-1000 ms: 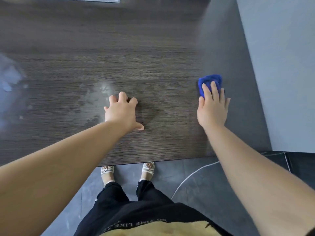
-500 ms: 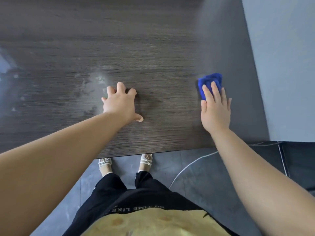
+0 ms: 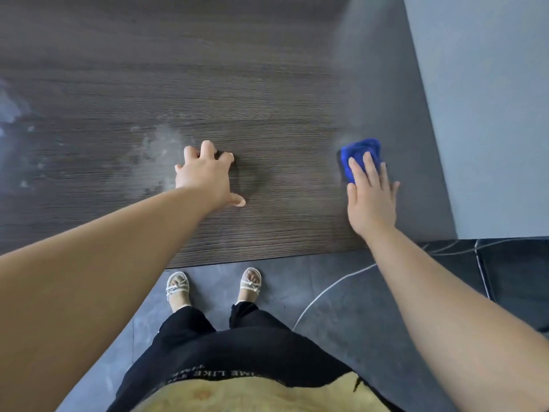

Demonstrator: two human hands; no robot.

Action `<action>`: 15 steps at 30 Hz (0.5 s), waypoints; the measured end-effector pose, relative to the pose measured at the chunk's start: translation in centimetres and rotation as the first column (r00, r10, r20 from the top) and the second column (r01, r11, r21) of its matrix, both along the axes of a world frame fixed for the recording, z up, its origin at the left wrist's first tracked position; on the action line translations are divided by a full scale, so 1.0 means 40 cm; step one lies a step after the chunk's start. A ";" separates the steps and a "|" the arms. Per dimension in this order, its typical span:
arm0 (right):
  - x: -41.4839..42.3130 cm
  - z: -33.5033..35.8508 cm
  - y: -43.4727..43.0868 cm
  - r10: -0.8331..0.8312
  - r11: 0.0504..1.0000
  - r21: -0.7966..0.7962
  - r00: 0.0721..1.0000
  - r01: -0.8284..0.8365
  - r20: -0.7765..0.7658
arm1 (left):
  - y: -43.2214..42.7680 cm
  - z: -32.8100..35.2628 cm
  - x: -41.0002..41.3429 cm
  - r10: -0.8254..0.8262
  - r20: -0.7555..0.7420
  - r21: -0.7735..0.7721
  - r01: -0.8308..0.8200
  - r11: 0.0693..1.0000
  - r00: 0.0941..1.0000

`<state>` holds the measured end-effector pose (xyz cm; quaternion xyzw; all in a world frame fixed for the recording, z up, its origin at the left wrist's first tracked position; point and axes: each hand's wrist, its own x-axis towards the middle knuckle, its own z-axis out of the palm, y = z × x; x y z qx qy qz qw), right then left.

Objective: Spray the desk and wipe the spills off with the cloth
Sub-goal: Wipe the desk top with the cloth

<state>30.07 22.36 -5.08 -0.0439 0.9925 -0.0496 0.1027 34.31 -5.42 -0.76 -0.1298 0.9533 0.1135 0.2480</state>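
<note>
Head view looks down on dark wood-grain desk [image 3: 267, 84]. Cloth [image 3: 361, 150] is bright blue, fuzzy and bunched into a small wad. It lies on the desk's right part, near the grey wall [image 3: 490, 114] and well apart from the front edge. Right hand [image 3: 371, 200] lies flat on the cloth's near half, with straight fingers [image 3: 368, 162] close together pressing it down and the palm on the desk behind it. The cloth's far half sticks out past the fingertips. Nothing is pinched; it is a flat press only.

Left hand [image 3: 205, 176] is braced on the desk at centre, fingers spread and arched with tips on the wood and the thumb out to the right. It holds nothing.

Spill [image 3: 157, 156] is a pale whitish blotchy film with ragged edges, just left of the left hand and touching its knuckle side. Smear [image 3: 12, 111] is a second pale patch at the left frame edge, with small specks around it. The cloth is well apart from both patches. A faint hazy sheen shows on the desk beside the cloth; cannot tell whether it is wet.

Below the desk edge: grey floor [image 3: 341, 307], white sandals [image 3: 177, 288] on both feet, black trousers [image 3: 184, 325], and a light cable [image 3: 326, 289] curving across the floor.
</note>
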 end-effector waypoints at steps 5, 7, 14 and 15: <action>0.101 -0.015 -0.216 0.059 0.998 -0.029 0.997 -0.061 -0.056 | -0.006 -0.003 0.004 0.008 -0.008 0.001 -0.008 1.000 1.000; 0.145 -0.015 -0.256 0.363 0.930 -0.038 0.930 -0.366 -0.055 | -0.007 -0.001 0.013 0.010 -0.013 0.006 -0.010 1.000 1.000; -0.109 0.005 -0.114 0.226 0.974 -0.010 0.972 -0.226 0.067 | -0.056 0.024 -0.017 0.039 0.030 0.102 -0.042 0.994 0.999; -0.141 0.009 -0.122 0.107 0.994 -0.021 0.991 -0.106 0.081 | -0.057 0.022 -0.026 0.043 0.012 0.093 -0.044 0.995 0.999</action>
